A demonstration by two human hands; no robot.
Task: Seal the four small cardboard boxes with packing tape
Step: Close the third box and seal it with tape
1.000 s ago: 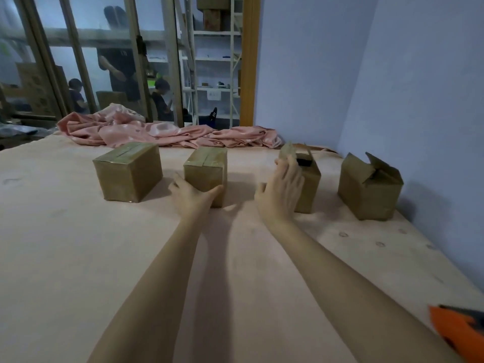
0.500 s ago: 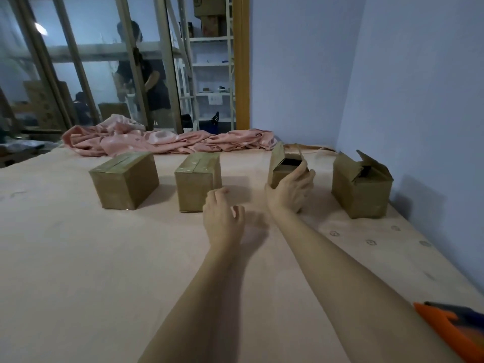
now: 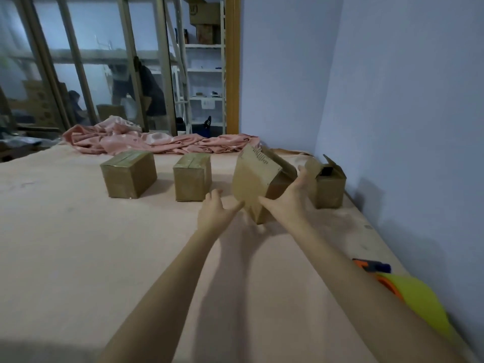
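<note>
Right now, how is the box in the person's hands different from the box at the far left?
The held box is tipped off the table, gripped by the right hand; the far-left box sits flat, untouched. The held box's flaps look untaped, while the far-left box's top shines with tape. Both are small brown cardboard boxes. The left hand is open beside the held one.

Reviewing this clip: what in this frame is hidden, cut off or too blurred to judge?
- Tilted box, head view: inside and flaps face away; contents unknown.
- Right hand: palm and some fingers hidden behind that box.
- Rightmost box: dark item in its open top too small to identify; right hand covers its left side.
- Orange and yellow tool: cut by the right forearm; no tape visible.
- People behind the glass: blurred.
</note>
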